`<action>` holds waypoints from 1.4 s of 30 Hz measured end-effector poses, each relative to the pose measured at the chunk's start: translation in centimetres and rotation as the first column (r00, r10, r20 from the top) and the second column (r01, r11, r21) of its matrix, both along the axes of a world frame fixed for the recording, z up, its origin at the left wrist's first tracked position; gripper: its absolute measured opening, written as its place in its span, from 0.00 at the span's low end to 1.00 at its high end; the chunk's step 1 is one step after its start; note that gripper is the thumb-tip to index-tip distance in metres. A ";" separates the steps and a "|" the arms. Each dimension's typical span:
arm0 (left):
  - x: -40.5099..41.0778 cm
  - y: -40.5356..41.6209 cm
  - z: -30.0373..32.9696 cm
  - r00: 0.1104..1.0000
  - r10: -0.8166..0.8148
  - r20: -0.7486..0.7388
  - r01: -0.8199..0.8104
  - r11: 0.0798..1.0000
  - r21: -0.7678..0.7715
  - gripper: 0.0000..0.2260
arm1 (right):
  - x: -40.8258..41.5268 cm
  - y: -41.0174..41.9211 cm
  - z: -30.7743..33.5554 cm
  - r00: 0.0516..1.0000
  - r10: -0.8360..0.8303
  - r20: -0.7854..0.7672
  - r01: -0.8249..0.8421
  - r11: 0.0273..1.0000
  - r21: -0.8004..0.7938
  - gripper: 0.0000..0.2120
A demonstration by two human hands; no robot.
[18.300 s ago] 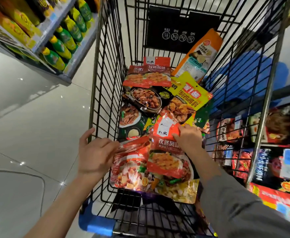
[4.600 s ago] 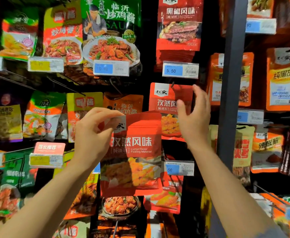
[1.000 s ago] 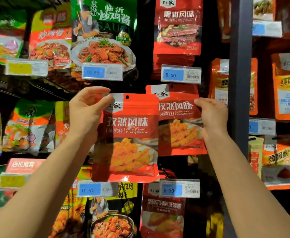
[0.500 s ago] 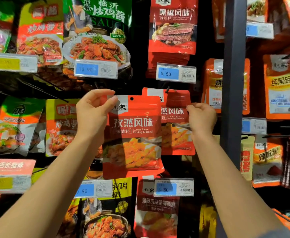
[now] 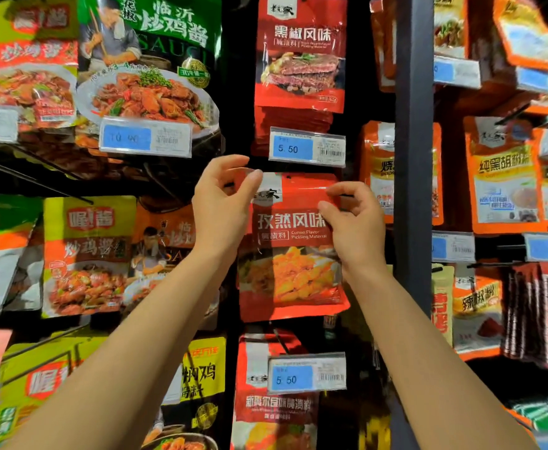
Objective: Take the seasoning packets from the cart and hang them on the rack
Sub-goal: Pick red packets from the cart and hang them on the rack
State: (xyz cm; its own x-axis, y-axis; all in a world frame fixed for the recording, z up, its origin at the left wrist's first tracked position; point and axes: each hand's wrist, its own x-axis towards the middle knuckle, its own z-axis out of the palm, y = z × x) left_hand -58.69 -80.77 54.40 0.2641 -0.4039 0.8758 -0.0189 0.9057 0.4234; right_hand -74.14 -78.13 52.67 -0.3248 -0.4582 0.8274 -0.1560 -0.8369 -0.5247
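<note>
An orange-red cumin seasoning packet (image 5: 293, 254) with a picture of fried chicken hangs upright in front of the rack, just under a 5.50 price tag (image 5: 306, 147). My left hand (image 5: 222, 209) pinches its top left corner. My right hand (image 5: 353, 222) grips its upper right edge with curled fingers. The packet's hang hole is near the top centre, level with the peg, which is hidden behind it. Whether the hole is on the peg cannot be seen. The cart is out of view.
Rows of hanging packets fill the rack: a black pepper packet (image 5: 300, 56) above, a red marinade packet (image 5: 275, 404) below, green and yellow sauce bags (image 5: 87, 254) to the left. A dark upright post (image 5: 413, 157) stands right of my hands, with orange packets (image 5: 503, 177) beyond.
Both hands moved the packet right, in front of the identical one hanging there, which it now covers. My right hand shifted from the hanging packet to the held packet's right edge.
</note>
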 end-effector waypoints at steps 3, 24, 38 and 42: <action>0.0 -0.3 -0.3 0.992 0.097 0.076 -0.095 0.995 -0.027 0.13 | -0.7 -1.0 0.6 0.991 0.069 0.111 -0.074 0.996 0.043 0.09; 1.0 -2.5 -2.2 0.715 0.532 0.453 -0.505 0.842 -0.192 0.25 | -0.5 -2.2 -0.3 0.882 -0.411 -0.231 0.426 0.905 0.017 0.13; 1.3 -6.0 -5.2 0.566 0.407 0.717 -0.426 0.889 -0.169 0.39 | 0.7 -5.6 -3.7 0.603 -0.418 -0.680 0.584 0.812 0.018 0.35; 1.5 -5.7 -6.4 0.566 0.382 0.730 -0.449 0.886 -0.116 0.39 | 0.8 -4.7 -4.3 0.584 -0.436 -0.685 0.590 0.807 -0.011 0.35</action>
State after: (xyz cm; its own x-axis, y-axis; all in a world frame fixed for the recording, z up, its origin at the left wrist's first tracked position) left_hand -57.20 -86.46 48.02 -0.2752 -0.4863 0.8293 -0.7098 0.6845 0.1659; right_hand -73.34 -82.80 48.36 0.0015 -0.5579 0.8299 -0.8777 -0.3985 -0.2663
